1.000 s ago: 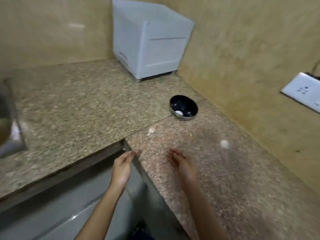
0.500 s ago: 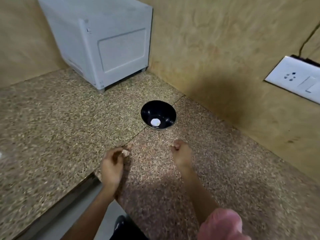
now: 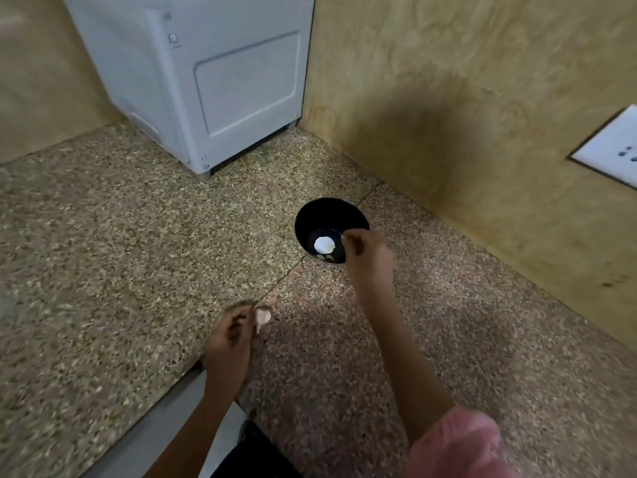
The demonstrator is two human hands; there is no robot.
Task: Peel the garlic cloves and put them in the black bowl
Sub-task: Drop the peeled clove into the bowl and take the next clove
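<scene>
The black bowl (image 3: 312,215) stood on the speckled stone bench (image 3: 120,257), close to the corner where the two tan walls met. In its bottom lay a small white piece (image 3: 324,244), which looked like a peeled clove, though the glare made that uncertain.

The right hand (image 3: 370,258) hung over the near right part of the bowl's rim and hid that part from view. Its fingers (image 3: 348,236) were curled, with the tips drawn together above the inside of the bowl. The blur made it impossible to tell whether they pinched anything. A pink sleeve (image 3: 455,446) covered the arm above the elbow.

The left hand (image 3: 229,339) was nearer the person than the bowl and to its left, low over the bench. Its thumb and fingertips pinched a garlic clove (image 3: 263,316), pale and with its skin on.

Behind the bowl and to its left stood a white box-shaped appliance (image 3: 206,81) on short feet. Far to the bowl's right, a white socket plate (image 3: 613,150) was set in the wall.
</scene>
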